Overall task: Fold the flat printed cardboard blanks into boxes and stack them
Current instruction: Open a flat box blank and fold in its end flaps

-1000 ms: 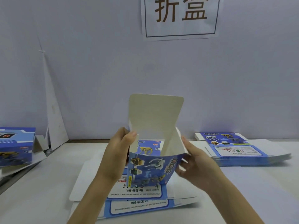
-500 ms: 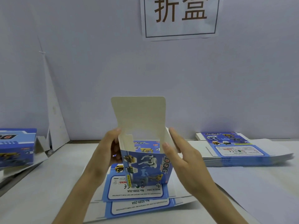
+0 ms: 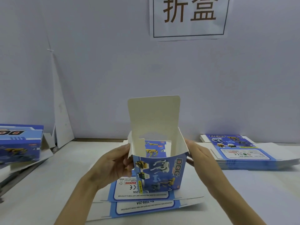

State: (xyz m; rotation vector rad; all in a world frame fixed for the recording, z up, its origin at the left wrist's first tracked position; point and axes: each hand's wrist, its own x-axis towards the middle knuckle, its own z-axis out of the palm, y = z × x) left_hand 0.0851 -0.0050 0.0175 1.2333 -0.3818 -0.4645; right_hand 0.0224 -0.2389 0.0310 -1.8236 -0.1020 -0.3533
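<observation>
At the back, a plain pale lilac wall [image 3: 97, 70]. High on it, cut off by the top edge, a white paper sign [image 3: 189, 30] with a thin dark frame and two large brown Chinese characters. To the left, a tall narrow white sheet [image 3: 64, 124], pointed at the top, tilted against that wall, foot on the white table [image 3: 48, 189]. Along the table's far edge, a thin brown strip [image 3: 100, 140] just below the wall. At lower left, something dark [image 3: 8, 181], too blurred to identify.
</observation>
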